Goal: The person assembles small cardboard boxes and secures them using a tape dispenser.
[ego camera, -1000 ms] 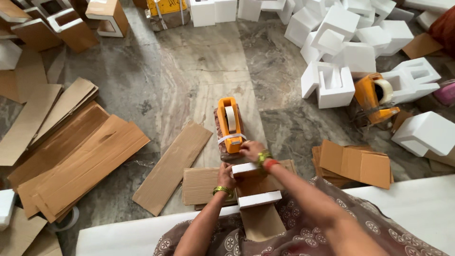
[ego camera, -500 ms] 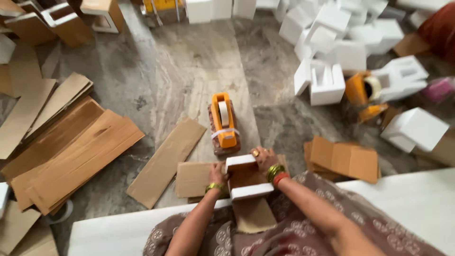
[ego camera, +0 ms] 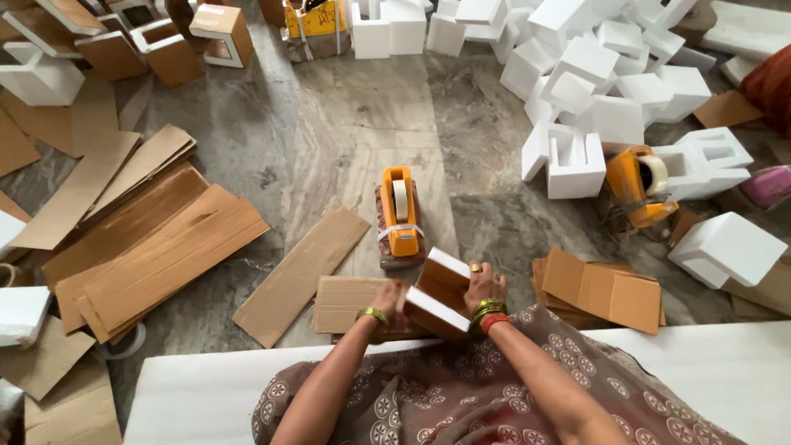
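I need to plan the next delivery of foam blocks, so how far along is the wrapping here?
Done: a few cardboard-wrapped pieces sit at top left. In hand: the left hand and right hand grip a foam piece in a cardboard sleeve, beside the orange tape dispenser. Left: many bare white foam blocks at top right, and stacks of flat cardboard unused.

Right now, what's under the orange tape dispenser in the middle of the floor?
The orange tape dispenser sits on a reddish brick-like block, strapped to it by a white band; that block rests on the stone floor. The block's top face is covered by the dispenser.
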